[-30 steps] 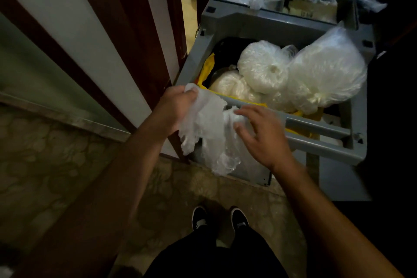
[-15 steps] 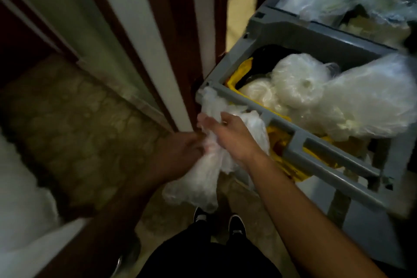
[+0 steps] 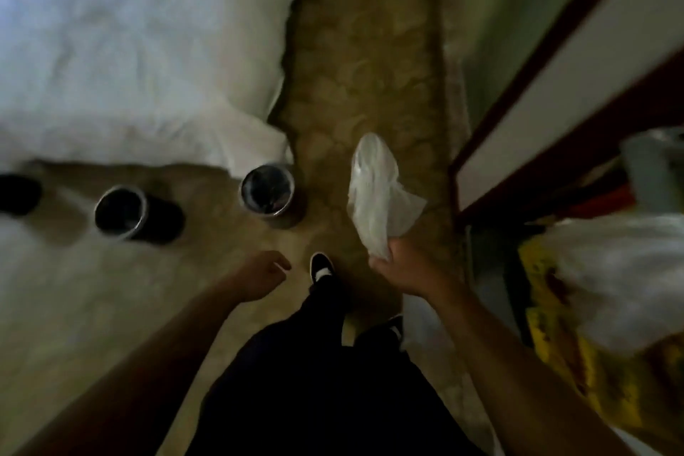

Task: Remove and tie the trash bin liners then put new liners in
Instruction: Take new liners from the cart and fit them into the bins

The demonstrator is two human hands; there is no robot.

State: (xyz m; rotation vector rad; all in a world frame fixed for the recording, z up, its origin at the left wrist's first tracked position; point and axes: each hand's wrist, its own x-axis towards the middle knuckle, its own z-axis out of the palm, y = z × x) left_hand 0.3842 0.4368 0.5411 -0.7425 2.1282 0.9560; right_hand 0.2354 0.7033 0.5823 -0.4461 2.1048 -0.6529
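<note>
The right hand [image 3: 401, 272] is curled tight round the gathered end of a thin translucent white plastic liner [image 3: 377, 196], which stands up from the fist over the patterned tan floor [image 3: 362, 48]. The left hand [image 3: 262, 272] holds nothing, its fingers loosely bent. Ahead of it a round dark bin with a pale rim [image 3: 267, 191] stands just beside the corner of the white-sheeted bed [image 3: 129, 48]. A second round dark bin [image 3: 120, 212] sits further left, apart from the first; upright or tipped, I cannot tell. A black shoe with a white stripe [image 3: 322, 266] shows between the hands. On the right are a dark wooden door frame [image 3: 518, 111] and a blurred yellow bag [image 3: 555, 363] with a full white plastic sack [image 3: 622, 270] over it.
</note>
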